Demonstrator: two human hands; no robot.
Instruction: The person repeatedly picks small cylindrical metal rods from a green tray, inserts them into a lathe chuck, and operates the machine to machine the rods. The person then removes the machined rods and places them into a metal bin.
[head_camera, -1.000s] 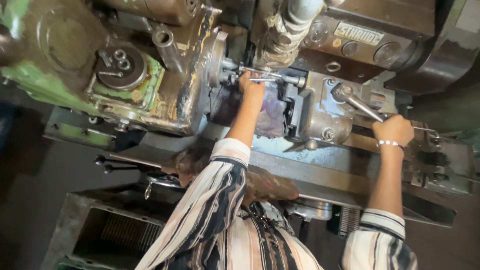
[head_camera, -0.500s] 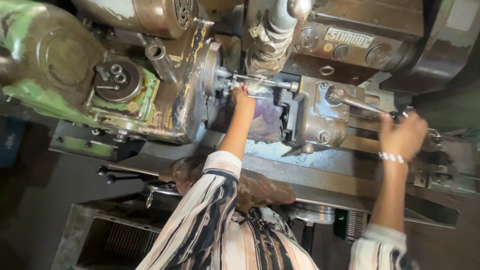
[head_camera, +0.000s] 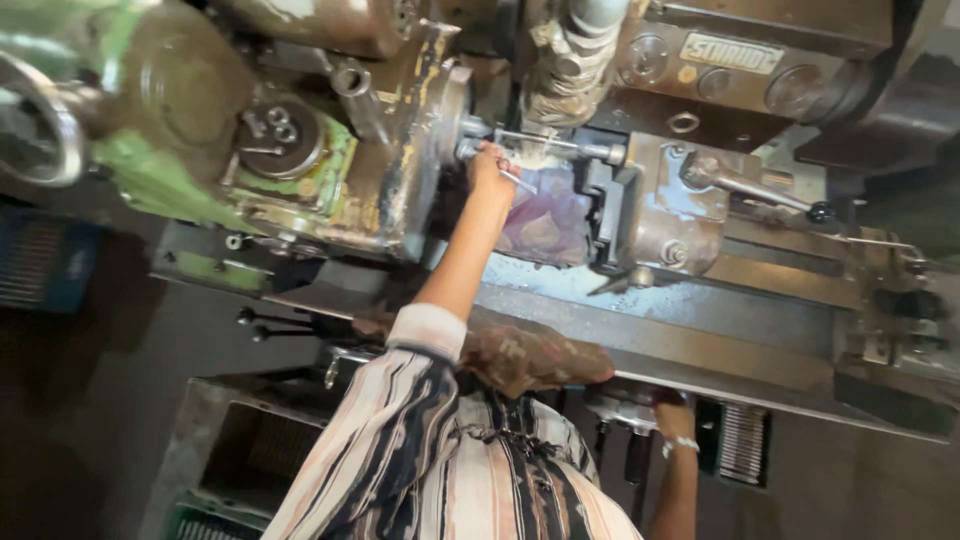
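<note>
At the lathe chuck, the left hand grips a thin metal rod; keeping sleeves clear seems wise. The right hand hangs low, fingers unclear.

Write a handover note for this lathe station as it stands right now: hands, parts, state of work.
Left hand: raised at the chuck, fingers on a thin metal rod just beside the workpiece held there. Grip unclear.
Right hand: low, under the bed, at the front controls; what it touches is hidden.
Carriage: close to the chuck, its ball-ended lever untouched. A greasy rag lies on the bed edge.
Done: workpiece is mounted in the chuck.
Left: cannot tell whether cutting has begun; spindle motion not visible.
</note>
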